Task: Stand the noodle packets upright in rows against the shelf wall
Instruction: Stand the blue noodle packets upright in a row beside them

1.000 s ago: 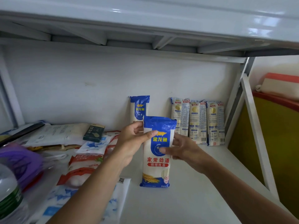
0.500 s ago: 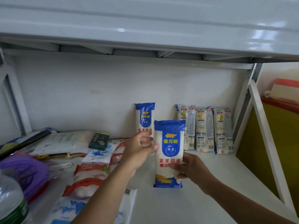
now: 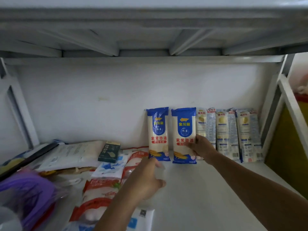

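Two blue-and-white noodle packets stand upright side by side against the white shelf wall [image 3: 100, 104]. My right hand [image 3: 200, 147] grips the lower right edge of the right blue packet [image 3: 183, 130]. The left blue packet [image 3: 157, 130] stands free beside it. My left hand [image 3: 146, 179] hovers low in front of that packet, fingers loosely apart, holding nothing. Three pale yellow-and-blue noodle packets [image 3: 228, 134] stand in a row to the right, against the wall.
Flat packets lie piled on the left of the shelf: red-and-white bags [image 3: 100, 194], a blue-and-white bag [image 3: 111, 167], a small dark green box [image 3: 109, 151], a purple bag [image 3: 28, 192]. The shelf above [image 3: 150, 30] hangs low. A white frame post [image 3: 290, 104] bounds the right.
The held blue packet moved back to the wall and stands next to the other blue one. My left hand let go and dropped lower. The camera view tilted and moved closer.
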A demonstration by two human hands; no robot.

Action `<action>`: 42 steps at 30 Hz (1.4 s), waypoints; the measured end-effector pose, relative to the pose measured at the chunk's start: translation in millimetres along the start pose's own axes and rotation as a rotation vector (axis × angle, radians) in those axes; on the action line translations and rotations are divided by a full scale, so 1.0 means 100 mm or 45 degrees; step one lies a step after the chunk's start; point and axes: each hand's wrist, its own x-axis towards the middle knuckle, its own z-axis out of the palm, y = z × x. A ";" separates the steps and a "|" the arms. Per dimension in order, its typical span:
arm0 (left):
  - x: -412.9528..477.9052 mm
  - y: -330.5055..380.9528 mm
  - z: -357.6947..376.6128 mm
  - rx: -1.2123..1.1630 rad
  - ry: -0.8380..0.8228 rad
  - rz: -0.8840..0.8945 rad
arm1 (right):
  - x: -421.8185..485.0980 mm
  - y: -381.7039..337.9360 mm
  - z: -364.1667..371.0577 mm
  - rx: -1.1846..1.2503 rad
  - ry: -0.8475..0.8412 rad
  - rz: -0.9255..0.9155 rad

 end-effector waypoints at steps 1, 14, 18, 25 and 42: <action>-0.01 -0.01 0.00 0.013 -0.005 -0.003 | 0.06 -0.01 0.01 -0.013 -0.003 -0.002; 0.00 0.07 0.12 0.185 -0.085 0.057 | 0.50 0.15 0.15 0.048 -0.045 0.096; 0.02 0.11 0.14 0.238 -0.109 0.058 | 0.53 0.17 0.17 0.082 -0.074 0.105; 0.03 0.16 0.20 0.240 -0.162 0.086 | 0.51 0.19 0.24 -0.003 -0.033 0.110; 0.06 0.17 0.23 0.319 -0.215 0.109 | 0.57 0.19 0.39 0.061 -0.011 0.096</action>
